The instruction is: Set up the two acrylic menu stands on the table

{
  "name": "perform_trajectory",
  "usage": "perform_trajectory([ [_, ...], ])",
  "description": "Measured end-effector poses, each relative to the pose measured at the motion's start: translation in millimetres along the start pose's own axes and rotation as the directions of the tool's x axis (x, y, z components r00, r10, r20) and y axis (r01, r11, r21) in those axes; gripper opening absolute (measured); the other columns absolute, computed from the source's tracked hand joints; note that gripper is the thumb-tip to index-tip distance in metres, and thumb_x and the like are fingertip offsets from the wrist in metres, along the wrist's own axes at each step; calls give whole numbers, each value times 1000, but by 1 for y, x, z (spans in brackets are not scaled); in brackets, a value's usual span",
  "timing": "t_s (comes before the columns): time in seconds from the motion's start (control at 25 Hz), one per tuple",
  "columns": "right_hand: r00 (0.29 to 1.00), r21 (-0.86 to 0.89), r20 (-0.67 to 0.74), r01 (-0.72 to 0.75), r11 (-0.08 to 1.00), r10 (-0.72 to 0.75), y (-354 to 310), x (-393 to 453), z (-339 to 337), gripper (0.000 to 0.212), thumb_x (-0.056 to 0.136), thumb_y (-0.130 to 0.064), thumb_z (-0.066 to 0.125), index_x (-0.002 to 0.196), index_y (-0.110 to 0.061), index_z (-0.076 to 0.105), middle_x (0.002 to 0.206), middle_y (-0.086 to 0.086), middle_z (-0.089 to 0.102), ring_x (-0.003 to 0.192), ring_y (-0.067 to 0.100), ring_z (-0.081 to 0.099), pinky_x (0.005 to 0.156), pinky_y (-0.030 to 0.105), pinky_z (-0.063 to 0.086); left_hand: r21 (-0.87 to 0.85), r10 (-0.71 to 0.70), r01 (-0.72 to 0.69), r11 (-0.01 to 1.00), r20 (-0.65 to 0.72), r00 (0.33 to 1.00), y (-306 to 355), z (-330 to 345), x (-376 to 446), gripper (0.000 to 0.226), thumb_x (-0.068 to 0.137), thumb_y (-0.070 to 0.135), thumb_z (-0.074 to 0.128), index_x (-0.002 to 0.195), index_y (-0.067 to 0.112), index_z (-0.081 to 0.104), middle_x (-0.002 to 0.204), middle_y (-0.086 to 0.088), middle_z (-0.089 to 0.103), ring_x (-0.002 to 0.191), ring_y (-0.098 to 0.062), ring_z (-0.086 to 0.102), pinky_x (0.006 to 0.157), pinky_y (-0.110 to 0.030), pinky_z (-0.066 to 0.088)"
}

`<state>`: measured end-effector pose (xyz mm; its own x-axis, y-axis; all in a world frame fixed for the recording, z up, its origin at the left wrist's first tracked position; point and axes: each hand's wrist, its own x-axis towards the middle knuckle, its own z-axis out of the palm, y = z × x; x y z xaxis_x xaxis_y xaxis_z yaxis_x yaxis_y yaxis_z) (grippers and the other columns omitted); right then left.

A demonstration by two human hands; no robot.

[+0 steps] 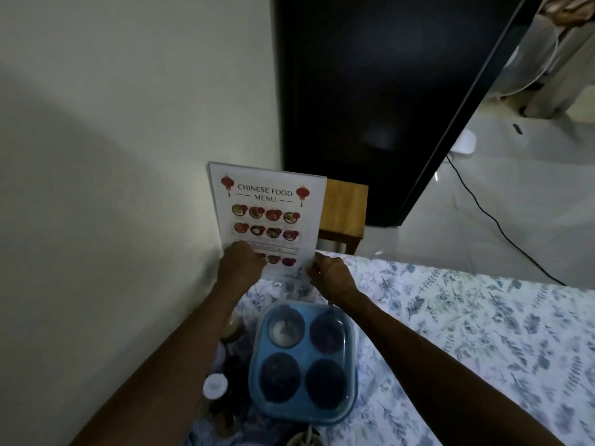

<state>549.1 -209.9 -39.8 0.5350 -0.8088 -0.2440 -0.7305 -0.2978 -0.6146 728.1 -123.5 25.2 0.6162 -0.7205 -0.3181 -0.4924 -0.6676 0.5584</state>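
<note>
An acrylic menu stand (267,214) holding a "Chinese Food Menu" sheet stands upright at the table's far left corner, close to the white wall. My left hand (240,263) grips its lower left edge, covering part of the sheet. My right hand (328,272) grips its lower right edge. Only this one menu stand is in sight. The table (467,333) wears a white cloth with a blue floral print.
A blue four-cup condiment caddy (304,358) with a clear lid sits just behind my hands. Small bottles and jars (215,386) line the wall side. Beyond the table stand a wooden stool (344,210) and a black cabinet (386,101); a cable (492,220) crosses the floor.
</note>
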Motion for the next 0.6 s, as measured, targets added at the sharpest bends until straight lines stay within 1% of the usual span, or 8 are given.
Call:
perform_trajectory([
  [0.08,999,2,42,-4,1000,4,0,5,-2,28,96,-21,52,119,-10,63,116,15,71,98,34,70,87,46,59,1,-24,23,1000,13,1000,0,4,-4,49,85,32,76,125,6,63,125,-15,69,112,-35,66,93,-41,55],
  [0.12,998,0,57,-22,1000,22,-2,6,-4,27,96,-20,53,118,-8,63,116,15,71,97,34,70,87,45,60,32,-33,33,999,9,999,-1,5,-5,53,85,36,75,126,8,60,126,-14,68,112,-34,65,93,-43,55],
  [0.2,996,0,72,-51,999,51,-3,7,-4,28,96,-20,54,117,-6,64,114,16,72,97,33,70,88,43,60,153,-57,58,987,-12,998,-1,3,-11,59,86,45,71,129,10,53,126,-14,65,112,-35,64,91,-44,54],
  [0.28,993,8,99,-72,997,71,-4,7,-4,30,95,-22,55,119,-6,64,117,16,71,102,33,69,91,41,58,235,-53,60,970,-37,998,1,1,-16,60,87,49,67,129,11,48,126,-13,64,111,-34,64,90,-45,52],
  [0.36,990,23,113,-83,996,80,-6,7,-5,34,92,-22,61,122,-7,64,119,14,70,106,32,68,92,39,57,253,-43,57,966,-62,997,1,-2,-21,59,88,50,66,130,13,47,127,-11,64,112,-34,64,89,-45,52],
  [0.48,990,67,107,-94,993,86,-8,1,-11,42,85,-20,72,125,-9,61,120,13,71,107,30,67,92,39,57,252,-34,50,966,-69,997,3,-6,-30,61,87,52,65,131,14,46,127,-11,64,111,-33,65,89,-45,53],
  [0.6,991,66,73,-114,991,109,-6,-9,-22,45,78,-20,80,117,-10,62,115,10,71,103,27,68,86,35,57,265,-8,32,964,-91,996,9,-12,-42,60,88,51,64,131,14,46,125,-11,65,108,-33,66,86,-43,52],
])
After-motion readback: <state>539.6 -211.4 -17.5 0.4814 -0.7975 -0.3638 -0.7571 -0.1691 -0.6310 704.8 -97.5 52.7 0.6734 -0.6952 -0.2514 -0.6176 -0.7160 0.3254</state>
